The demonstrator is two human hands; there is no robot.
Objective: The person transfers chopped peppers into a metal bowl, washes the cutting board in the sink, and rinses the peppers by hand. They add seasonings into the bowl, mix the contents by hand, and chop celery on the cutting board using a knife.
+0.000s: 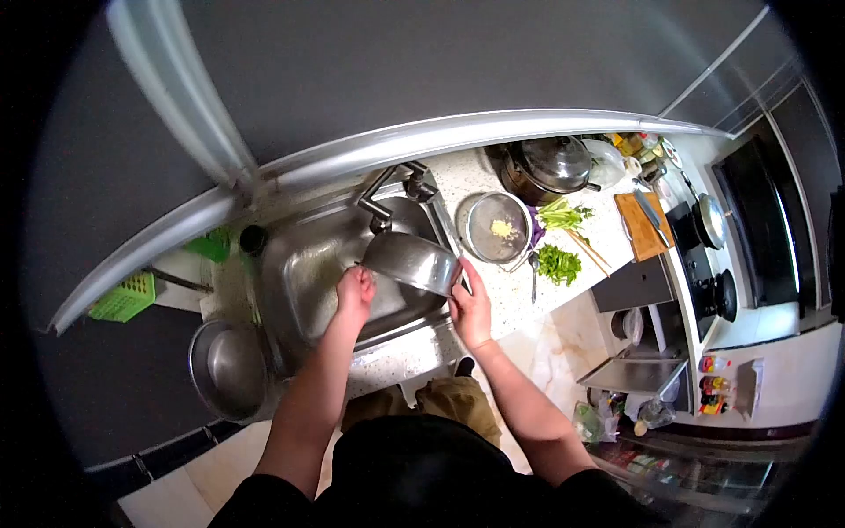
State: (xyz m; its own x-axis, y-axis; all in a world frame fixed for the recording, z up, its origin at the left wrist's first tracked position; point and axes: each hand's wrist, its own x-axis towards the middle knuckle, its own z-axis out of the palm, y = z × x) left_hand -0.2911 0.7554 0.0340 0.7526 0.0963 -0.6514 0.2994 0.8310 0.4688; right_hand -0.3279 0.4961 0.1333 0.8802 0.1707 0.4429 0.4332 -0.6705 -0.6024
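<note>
2 hands (pixel 356 289) (pixel 473 312) @ pot (pixel 407 260), bowl (pixel 478 241) w/ bits (pixel 503 230)

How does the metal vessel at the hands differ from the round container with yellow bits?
The metal vessel is tilted above the sink, while the round container sits flat on the counter.
The metal vessel is in the grip of the right hand; no hand touches the round container.
Both look round.
</note>
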